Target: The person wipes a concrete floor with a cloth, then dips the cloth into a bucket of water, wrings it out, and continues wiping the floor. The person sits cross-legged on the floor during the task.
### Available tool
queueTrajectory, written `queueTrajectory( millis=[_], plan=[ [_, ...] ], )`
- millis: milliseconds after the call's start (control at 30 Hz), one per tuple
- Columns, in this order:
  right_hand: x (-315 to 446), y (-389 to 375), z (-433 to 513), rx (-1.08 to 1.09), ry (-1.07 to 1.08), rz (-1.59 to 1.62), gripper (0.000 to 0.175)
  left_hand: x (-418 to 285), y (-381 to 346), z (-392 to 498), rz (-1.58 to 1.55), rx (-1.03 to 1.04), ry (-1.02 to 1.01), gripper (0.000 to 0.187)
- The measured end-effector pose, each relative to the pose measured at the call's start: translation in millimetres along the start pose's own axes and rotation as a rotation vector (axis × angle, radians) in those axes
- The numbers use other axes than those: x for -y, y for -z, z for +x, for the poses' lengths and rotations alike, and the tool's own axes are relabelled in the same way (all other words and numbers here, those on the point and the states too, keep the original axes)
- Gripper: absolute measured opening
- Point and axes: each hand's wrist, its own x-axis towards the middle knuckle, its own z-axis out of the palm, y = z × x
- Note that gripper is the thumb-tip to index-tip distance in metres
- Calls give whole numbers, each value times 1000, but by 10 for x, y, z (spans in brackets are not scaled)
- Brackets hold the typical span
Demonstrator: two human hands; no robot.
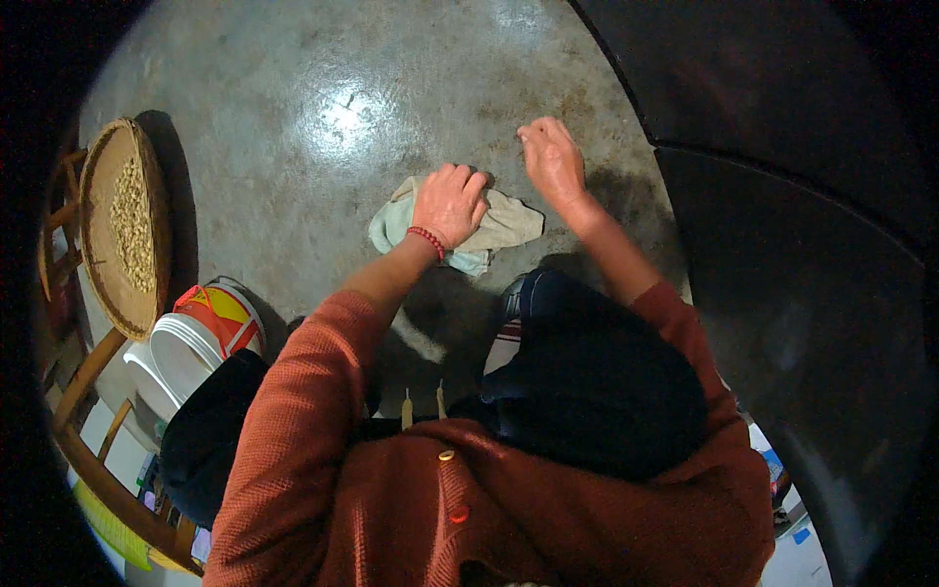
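A crumpled cloth [506, 220], pale beige and light green, lies on the concrete floor in front of me. My left hand [449, 205], with a red bead bracelet [427, 241] at the wrist, rests on top of it; its fingers are bent over the cloth, and whether they grip it is hidden. To the right and a little farther out, my right hand [552, 158] is raised off the cloth with its fingers curled inward. The fingertips are partly hidden, so I cannot tell if anything small is between them.
At the left, a round woven basket [95, 242] holds pale beans or nuts. Beside it are a red and yellow bucket [238, 312] and a white plastic container [187, 352]. Wooden chair parts [117, 506] curve along the lower left. A dark surface [792, 293] borders the floor at right.
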Motion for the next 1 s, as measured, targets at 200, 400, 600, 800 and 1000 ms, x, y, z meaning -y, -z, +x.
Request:
queueTrajectory(
  millis=[200, 400, 600, 800, 1000],
  plan=[
    [-27, 27, 48, -12, 19, -31, 12, 1, -13, 3, -1, -8, -9, 26],
    [-106, 50, 266, -37, 24, 0, 14, -22, 30, 4, 7, -7, -3, 25],
    [-27, 39, 60, 37, 39, -8, 14, 8, -14, -14, 29, -15, -2, 26],
    [-105, -18, 122, -19, 31, -41, 15, -21, 35, 14, -1, -4, -6, 26],
    [-260, -7, 269, -23, 83, -115, 13, -24, 29, 11, 10, 30, 13, 26]
  ],
)
